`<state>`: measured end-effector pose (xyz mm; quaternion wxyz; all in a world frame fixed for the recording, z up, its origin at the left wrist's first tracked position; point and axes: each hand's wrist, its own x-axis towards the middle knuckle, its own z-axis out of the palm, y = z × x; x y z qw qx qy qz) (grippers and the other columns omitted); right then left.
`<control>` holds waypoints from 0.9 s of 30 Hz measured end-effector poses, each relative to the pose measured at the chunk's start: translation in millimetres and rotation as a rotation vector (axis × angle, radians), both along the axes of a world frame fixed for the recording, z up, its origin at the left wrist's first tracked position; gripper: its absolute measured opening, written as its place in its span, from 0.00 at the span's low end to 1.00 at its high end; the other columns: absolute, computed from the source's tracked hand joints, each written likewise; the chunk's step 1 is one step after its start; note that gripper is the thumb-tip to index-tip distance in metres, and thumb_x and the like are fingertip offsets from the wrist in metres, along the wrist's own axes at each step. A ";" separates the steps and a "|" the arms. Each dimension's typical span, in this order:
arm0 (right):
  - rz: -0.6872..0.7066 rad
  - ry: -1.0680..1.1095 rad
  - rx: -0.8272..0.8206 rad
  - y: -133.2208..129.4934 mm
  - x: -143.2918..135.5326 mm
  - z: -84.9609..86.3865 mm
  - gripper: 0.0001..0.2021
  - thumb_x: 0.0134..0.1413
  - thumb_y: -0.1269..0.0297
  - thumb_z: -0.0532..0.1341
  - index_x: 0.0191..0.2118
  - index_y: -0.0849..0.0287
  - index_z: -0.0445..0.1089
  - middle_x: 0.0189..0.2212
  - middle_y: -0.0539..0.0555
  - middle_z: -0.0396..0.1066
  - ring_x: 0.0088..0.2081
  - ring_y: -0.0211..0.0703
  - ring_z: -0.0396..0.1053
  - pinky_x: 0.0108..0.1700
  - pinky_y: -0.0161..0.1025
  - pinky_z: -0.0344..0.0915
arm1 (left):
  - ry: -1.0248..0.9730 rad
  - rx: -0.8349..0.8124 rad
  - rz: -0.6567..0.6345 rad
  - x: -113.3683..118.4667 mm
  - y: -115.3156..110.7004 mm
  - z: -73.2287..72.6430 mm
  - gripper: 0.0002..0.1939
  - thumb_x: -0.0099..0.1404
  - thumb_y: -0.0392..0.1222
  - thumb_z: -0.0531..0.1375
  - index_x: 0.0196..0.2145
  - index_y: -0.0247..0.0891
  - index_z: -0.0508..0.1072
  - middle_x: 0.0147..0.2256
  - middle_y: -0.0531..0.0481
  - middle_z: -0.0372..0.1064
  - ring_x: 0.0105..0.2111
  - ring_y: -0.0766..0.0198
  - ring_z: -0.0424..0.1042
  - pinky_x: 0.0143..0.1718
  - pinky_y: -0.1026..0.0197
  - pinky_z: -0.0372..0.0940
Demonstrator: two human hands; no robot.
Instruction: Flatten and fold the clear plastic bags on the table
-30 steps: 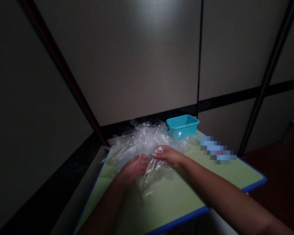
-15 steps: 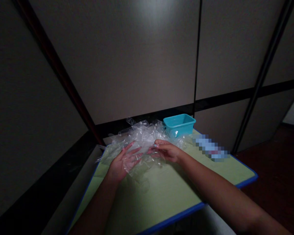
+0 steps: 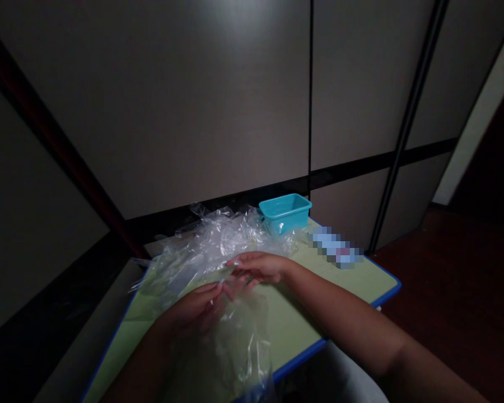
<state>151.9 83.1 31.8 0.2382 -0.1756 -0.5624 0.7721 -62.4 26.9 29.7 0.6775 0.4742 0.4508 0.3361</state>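
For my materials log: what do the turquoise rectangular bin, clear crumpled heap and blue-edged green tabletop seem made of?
Turquoise rectangular bin: probably moulded plastic, faintly glossy, with smooth walls.
Clear crumpled heap: thin, shiny plastic film, with transparent folds and sharp glints.
Blue-edged green tabletop: fairly matte, showing only soft shading; laminate or plastic covering, unclear.

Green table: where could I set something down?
Bare tabletop lies between the right forearm, the blurred-out item and the right corner; another patch lies between that forearm, the held clear plastic and the front edge. The back left is crowded with heaped plastic, up to the teal bin.
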 end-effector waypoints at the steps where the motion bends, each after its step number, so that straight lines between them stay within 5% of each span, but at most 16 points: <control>1: 0.073 -0.034 0.024 -1.7 -1.0 -0.4 0.22 0.44 0.53 0.67 0.43 0.60 0.66 0.32 0.52 0.71 0.31 0.38 0.71 0.30 0.32 0.66 | 0.027 0.018 -0.023 2.4 -0.4 0.5 0.11 0.58 0.45 0.62 0.31 0.33 0.75 0.24 0.50 0.71 0.21 0.65 0.68 0.21 0.67 0.59; 4: 0.149 -0.033 0.065 -5.2 -4.3 -2.0 0.26 0.39 0.54 0.69 0.44 0.61 0.66 0.27 0.49 0.71 0.27 0.38 0.71 0.28 0.32 0.65 | 0.036 0.054 -0.052 8.3 -0.5 2.4 0.15 0.58 0.48 0.62 0.36 0.34 0.76 0.24 0.50 0.70 0.20 0.65 0.66 0.21 0.66 0.57; 8: -0.029 0.033 0.031 -5.8 -7.8 -6.6 0.29 0.36 0.58 0.71 0.48 0.58 0.64 0.23 0.45 0.70 0.22 0.34 0.68 0.24 0.30 0.62 | 0.099 0.022 -0.146 11.7 -3.5 -1.0 0.20 0.59 0.52 0.61 0.44 0.36 0.74 0.16 0.55 0.63 0.12 0.70 0.56 0.15 0.67 0.50; 12: -0.043 -0.032 0.088 -3.8 -8.1 -11.4 0.28 0.36 0.58 0.71 0.46 0.60 0.66 0.18 0.43 0.67 0.16 0.29 0.61 0.18 0.27 0.55 | 0.167 0.011 -0.259 13.4 -7.0 -7.3 0.24 0.61 0.56 0.57 0.48 0.37 0.71 0.18 0.52 0.67 0.13 0.68 0.60 0.15 0.66 0.53; 17: -0.006 -0.216 0.214 -3.8 -7.8 -10.1 0.19 0.39 0.52 0.66 0.30 0.64 0.69 0.17 0.46 0.66 0.16 0.31 0.62 0.18 0.29 0.58 | 0.227 0.040 -0.248 15.8 -6.8 -4.9 0.22 0.60 0.57 0.57 0.43 0.37 0.73 0.19 0.51 0.67 0.14 0.66 0.61 0.14 0.66 0.54; 22: -0.209 -0.287 0.276 0.1 -3.7 -8.2 0.09 0.42 0.62 0.62 0.24 0.60 0.62 0.13 0.41 0.60 0.13 0.28 0.56 0.16 0.27 0.54 | 0.209 0.092 -0.252 11.9 -2.2 -0.4 0.15 0.60 0.52 0.58 0.33 0.37 0.74 0.21 0.50 0.68 0.16 0.67 0.61 0.17 0.66 0.56; 27: -0.295 -0.454 0.337 9.8 8.0 -9.3 0.07 0.43 0.71 0.60 0.22 0.59 0.59 0.09 0.40 0.57 0.11 0.30 0.58 0.14 0.26 0.52 | 0.316 0.245 -0.120 -1.1 8.3 1.8 0.11 0.58 0.46 0.60 0.25 0.35 0.74 0.18 0.53 0.63 0.15 0.70 0.57 0.16 0.68 0.50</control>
